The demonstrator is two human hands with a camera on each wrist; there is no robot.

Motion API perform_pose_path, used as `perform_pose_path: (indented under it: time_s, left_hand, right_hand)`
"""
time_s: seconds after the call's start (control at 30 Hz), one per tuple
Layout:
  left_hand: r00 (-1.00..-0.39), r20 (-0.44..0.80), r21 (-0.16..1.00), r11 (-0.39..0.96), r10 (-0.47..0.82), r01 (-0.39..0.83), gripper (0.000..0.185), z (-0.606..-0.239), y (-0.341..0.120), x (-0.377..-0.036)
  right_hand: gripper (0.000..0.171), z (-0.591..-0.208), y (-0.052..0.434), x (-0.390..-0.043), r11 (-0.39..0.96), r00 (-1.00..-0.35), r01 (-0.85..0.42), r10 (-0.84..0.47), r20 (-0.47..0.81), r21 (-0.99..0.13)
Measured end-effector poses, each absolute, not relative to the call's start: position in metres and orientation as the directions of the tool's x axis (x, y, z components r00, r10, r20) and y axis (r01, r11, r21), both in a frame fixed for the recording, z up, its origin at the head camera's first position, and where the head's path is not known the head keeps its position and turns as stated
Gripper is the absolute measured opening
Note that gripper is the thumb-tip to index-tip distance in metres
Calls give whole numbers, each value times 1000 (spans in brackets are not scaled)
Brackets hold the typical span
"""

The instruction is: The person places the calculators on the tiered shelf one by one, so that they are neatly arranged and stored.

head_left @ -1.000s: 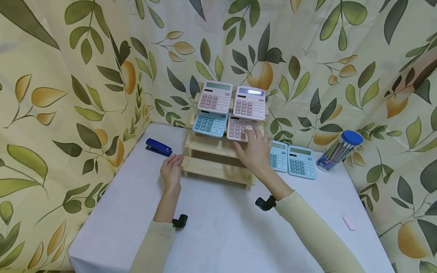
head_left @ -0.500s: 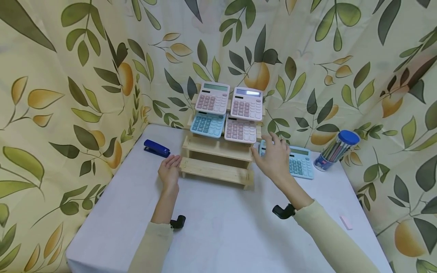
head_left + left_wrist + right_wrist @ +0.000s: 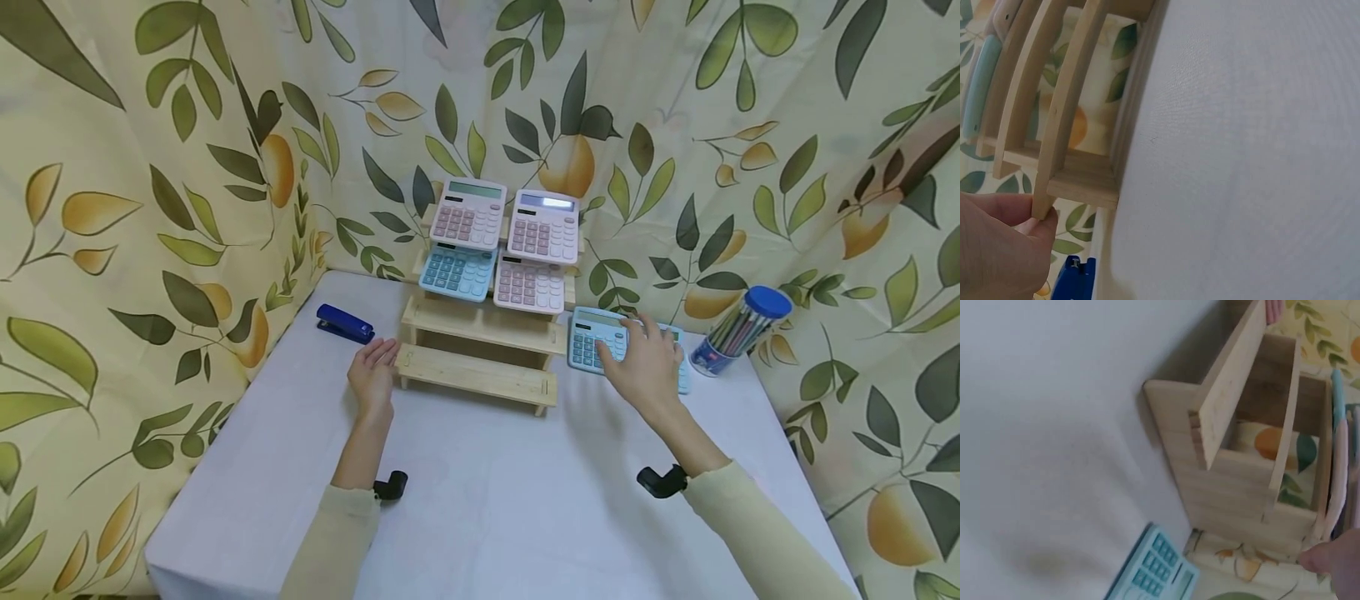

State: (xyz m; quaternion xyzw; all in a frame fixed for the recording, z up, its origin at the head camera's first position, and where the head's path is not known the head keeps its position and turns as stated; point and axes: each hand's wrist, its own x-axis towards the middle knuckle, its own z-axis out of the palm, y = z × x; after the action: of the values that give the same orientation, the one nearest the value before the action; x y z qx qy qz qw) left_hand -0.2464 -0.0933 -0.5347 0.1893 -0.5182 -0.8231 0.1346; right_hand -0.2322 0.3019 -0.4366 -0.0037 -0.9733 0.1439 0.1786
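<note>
A stepped wooden display rack stands at the back of the table. My left hand is at the left end of its lowest board; in the left wrist view, thumb and finger pinch that board's end. Over two blue calculators on the table, the nearer-left one and the partly covered right one, my right hand hovers with fingers spread, holding nothing; contact cannot be made out. The upper tiers carry a blue calculator, a pink one and two pink-and-white ones above.
A blue stapler lies left of the rack. A blue-lidded tub of pens stands at the right back. A small pink block lies near the right edge of the white-covered table. Patterned curtain surrounds the table.
My right hand has moved from the pink calculator on the rack rightward and down to above the blue calculators on the table. The left hand stays at the rack's end.
</note>
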Motion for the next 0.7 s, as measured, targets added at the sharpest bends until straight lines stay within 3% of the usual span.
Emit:
perform_pose_path:
  time_s: [0.7]
  left_hand:
    - [-890, -171, 903, -428, -423, 31, 66, -537, -93, -248]
  right_hand:
    - [76, -479, 379, -243, 941, -975, 190, 215, 62, -281]
